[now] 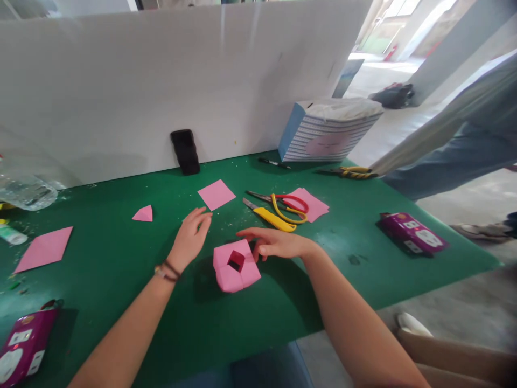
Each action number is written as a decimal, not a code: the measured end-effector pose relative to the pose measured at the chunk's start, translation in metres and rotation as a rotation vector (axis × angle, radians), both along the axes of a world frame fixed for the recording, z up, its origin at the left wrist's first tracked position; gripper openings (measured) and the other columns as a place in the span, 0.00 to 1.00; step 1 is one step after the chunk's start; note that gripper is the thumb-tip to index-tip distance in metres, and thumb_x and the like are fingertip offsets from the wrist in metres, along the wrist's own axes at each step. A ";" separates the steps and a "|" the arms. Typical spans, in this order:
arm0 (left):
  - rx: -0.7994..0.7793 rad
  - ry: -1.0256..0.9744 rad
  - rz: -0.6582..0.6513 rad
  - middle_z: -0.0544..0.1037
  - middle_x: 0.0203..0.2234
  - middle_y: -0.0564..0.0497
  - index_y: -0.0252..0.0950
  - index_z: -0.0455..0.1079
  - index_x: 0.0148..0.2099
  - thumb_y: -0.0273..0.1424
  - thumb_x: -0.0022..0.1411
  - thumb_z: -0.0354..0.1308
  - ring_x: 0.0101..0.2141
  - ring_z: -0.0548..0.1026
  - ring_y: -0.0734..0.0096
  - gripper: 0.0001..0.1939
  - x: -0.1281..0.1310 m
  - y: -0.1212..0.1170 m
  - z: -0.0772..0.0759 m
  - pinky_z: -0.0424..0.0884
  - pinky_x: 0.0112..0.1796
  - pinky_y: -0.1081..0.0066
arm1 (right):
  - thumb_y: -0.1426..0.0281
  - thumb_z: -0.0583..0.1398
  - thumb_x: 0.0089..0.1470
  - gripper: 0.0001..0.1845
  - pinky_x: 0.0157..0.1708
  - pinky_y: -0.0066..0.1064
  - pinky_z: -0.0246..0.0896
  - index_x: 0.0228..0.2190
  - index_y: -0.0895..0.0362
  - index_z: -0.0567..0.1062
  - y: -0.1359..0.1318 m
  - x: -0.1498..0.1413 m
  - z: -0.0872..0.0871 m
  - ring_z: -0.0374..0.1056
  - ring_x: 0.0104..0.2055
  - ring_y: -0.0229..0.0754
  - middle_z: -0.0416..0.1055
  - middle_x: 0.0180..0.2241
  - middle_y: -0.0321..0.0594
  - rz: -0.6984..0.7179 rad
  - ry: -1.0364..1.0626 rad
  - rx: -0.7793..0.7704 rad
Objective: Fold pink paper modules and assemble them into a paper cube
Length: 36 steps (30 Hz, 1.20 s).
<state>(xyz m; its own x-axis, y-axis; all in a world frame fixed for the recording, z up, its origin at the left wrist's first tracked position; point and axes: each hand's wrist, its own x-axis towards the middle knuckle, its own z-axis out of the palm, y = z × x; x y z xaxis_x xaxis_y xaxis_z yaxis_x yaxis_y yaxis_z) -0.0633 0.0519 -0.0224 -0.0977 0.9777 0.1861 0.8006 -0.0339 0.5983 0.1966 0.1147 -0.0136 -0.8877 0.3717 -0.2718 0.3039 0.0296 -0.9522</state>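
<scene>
A folded pink paper shape (235,267) with a dark square opening in its middle lies on the green table (121,269) between my hands. My right hand (274,243) hovers just behind it, fingers stretched out to the left, holding nothing. My left hand (190,235) lies to the left of the paper, fingers extended and slightly apart, empty; a bracelet is on its wrist.
Pink paper squares (216,194) (44,249) and a small pink triangle (144,214) lie about. A yellow utility knife (270,217) and scissors (288,206) sit behind my right hand. Purple boxes (412,233) (24,345), a striped box (327,134), a white board (161,81), another person's sleeve (444,118).
</scene>
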 end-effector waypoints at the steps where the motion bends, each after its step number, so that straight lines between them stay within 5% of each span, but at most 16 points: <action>1: 0.003 0.039 -0.001 0.72 0.58 0.46 0.38 0.74 0.51 0.35 0.68 0.49 0.62 0.64 0.57 0.16 0.000 0.015 0.000 0.58 0.63 0.53 | 0.41 0.59 0.49 0.48 0.36 0.30 0.68 0.62 0.56 0.59 0.000 0.000 -0.001 0.71 0.39 0.39 0.65 0.55 0.52 -0.002 0.004 0.000; 5: 0.021 0.173 0.011 0.72 0.57 0.39 0.34 0.72 0.53 0.29 0.60 0.60 0.63 0.61 0.45 0.19 0.006 0.061 -0.007 0.52 0.63 0.43 | 0.42 0.59 0.50 0.47 0.35 0.29 0.68 0.62 0.57 0.60 0.002 0.000 -0.005 0.72 0.39 0.39 0.65 0.54 0.52 0.008 0.013 0.011; 9: 0.053 0.252 -0.015 0.80 0.48 0.41 0.35 0.75 0.49 0.27 0.59 0.60 0.55 0.72 0.49 0.14 0.008 0.071 -0.012 0.49 0.63 0.44 | 0.44 0.61 0.51 0.46 0.34 0.29 0.68 0.62 0.57 0.60 0.002 0.000 -0.005 0.72 0.38 0.38 0.68 0.53 0.51 0.015 0.021 0.016; 13: 0.094 0.261 -0.057 0.82 0.43 0.46 0.38 0.76 0.45 0.26 0.61 0.57 0.44 0.79 0.58 0.11 0.003 0.062 -0.012 0.50 0.64 0.49 | 0.48 0.62 0.52 0.37 0.33 0.29 0.68 0.56 0.57 0.67 0.001 -0.004 -0.004 0.72 0.36 0.38 0.73 0.45 0.46 -0.090 0.055 0.086; 17: 0.165 0.213 -0.040 0.82 0.44 0.46 0.38 0.76 0.46 0.28 0.65 0.54 0.45 0.79 0.59 0.11 -0.004 0.043 -0.005 0.54 0.62 0.47 | 0.56 0.59 0.57 0.24 0.31 0.32 0.68 0.50 0.58 0.72 0.003 -0.016 -0.011 0.71 0.32 0.38 0.74 0.41 0.46 -0.502 0.101 0.312; 20: 0.219 0.156 -0.072 0.83 0.43 0.48 0.38 0.75 0.46 0.30 0.67 0.53 0.44 0.79 0.63 0.11 -0.003 0.025 0.007 0.56 0.62 0.49 | 0.64 0.61 0.52 0.30 0.29 0.34 0.68 0.56 0.56 0.66 0.006 -0.026 -0.018 0.70 0.31 0.39 0.67 0.53 0.52 -0.790 0.147 0.568; 23: 0.230 0.100 -0.166 0.83 0.40 0.53 0.40 0.76 0.43 0.30 0.66 0.54 0.40 0.80 0.69 0.09 0.006 0.010 0.018 0.62 0.60 0.57 | 0.69 0.62 0.49 0.32 0.31 0.36 0.69 0.57 0.52 0.67 0.007 -0.033 -0.020 0.70 0.36 0.42 0.62 0.60 0.51 -0.808 0.150 0.775; 26: 0.216 0.070 -0.206 0.83 0.38 0.56 0.41 0.76 0.43 0.30 0.66 0.55 0.39 0.80 0.73 0.08 0.016 0.002 0.024 0.68 0.56 0.65 | 0.66 0.61 0.51 0.12 0.36 0.38 0.67 0.39 0.54 0.78 0.006 -0.036 -0.019 0.70 0.37 0.46 0.75 0.41 0.45 -0.789 0.089 0.841; 30: 0.189 0.123 -0.068 0.81 0.44 0.51 0.40 0.74 0.48 0.32 0.67 0.54 0.46 0.78 0.71 0.11 0.002 0.002 0.023 0.72 0.51 0.69 | 0.61 0.57 0.56 0.13 0.28 0.34 0.60 0.31 0.57 0.76 0.006 -0.034 -0.020 0.65 0.27 0.44 0.71 0.25 0.40 -0.861 0.057 0.804; 36: 0.097 0.291 0.446 0.71 0.56 0.36 0.33 0.70 0.54 0.28 0.63 0.54 0.59 0.66 0.49 0.17 -0.089 0.005 0.021 0.62 0.59 0.50 | 0.56 0.56 0.54 0.16 0.21 0.30 0.49 0.24 0.54 0.68 0.012 -0.027 -0.022 0.57 0.20 0.39 0.62 0.18 0.33 -0.967 -0.148 0.739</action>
<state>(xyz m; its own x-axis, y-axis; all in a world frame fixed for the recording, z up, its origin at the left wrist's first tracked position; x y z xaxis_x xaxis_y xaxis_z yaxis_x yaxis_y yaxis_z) -0.1524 0.0568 -0.0012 -0.4298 0.8302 0.3550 0.8823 0.3026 0.3607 0.1692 0.1266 -0.0359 -0.1391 0.9680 0.2091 0.6042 0.2502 -0.7565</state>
